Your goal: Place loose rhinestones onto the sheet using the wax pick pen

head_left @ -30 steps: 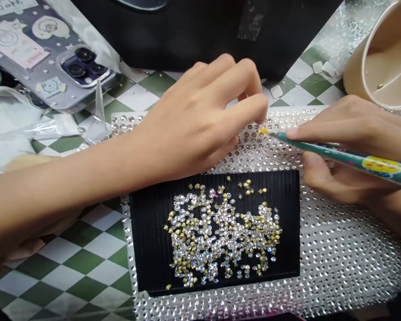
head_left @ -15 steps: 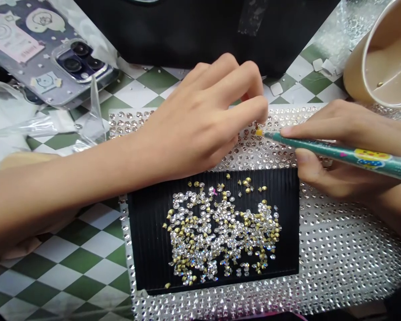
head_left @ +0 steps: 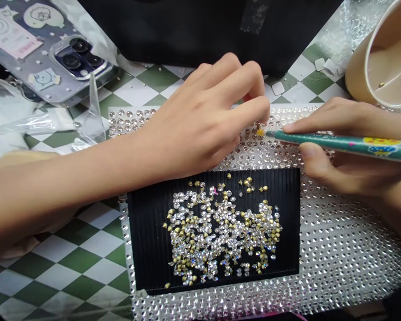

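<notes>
My right hand [head_left: 347, 147] grips a green pencil [head_left: 341, 141] with a yellow tip and a cartoon print, between thumb and fingers. The tip points left, close by the index fingertip of my left hand [head_left: 210, 118]. That hand rests over the far part of a rhinestone-studded sheet [head_left: 337, 249], fingers bent and closed downward. Its thumb and whatever its fingertips pinch are hidden. Below the hands, a black ribbed tray [head_left: 147, 240] lies on the sheet. Loose rhinestones [head_left: 220, 232], clear on one side and gold on the other, are scattered over it.
A phone in a stickered case [head_left: 53, 58] lies at the far left beside clear plastic wrapping [head_left: 90, 116]. A large black object [head_left: 187, 35] stands at the back. At right sits a beige cup [head_left: 357, 76]. Green-and-white checks cover the table [head_left: 70, 254].
My right hand and the pencil have shifted slightly right, with the pencil now lying flatter. My left hand stays nearly in place.
</notes>
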Demonstrator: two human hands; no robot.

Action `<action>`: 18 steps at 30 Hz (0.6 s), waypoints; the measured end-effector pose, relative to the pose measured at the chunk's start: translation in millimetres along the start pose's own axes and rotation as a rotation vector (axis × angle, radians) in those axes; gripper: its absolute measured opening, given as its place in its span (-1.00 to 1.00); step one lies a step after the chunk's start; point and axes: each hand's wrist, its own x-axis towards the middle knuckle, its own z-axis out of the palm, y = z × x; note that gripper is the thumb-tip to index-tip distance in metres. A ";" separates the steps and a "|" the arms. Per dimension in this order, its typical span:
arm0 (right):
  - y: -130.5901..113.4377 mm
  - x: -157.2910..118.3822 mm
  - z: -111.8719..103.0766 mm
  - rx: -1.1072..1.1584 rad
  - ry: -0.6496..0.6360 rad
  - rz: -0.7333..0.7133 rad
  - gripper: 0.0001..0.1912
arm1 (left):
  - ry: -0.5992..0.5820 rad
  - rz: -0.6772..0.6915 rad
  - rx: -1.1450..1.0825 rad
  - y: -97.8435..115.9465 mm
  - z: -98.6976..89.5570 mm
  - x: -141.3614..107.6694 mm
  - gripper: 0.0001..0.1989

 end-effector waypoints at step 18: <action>-3.6 3.1 2.8 -0.062 -0.085 -0.090 -0.77 | -0.026 -0.008 -0.033 1.3 -1.6 -1.1 -0.52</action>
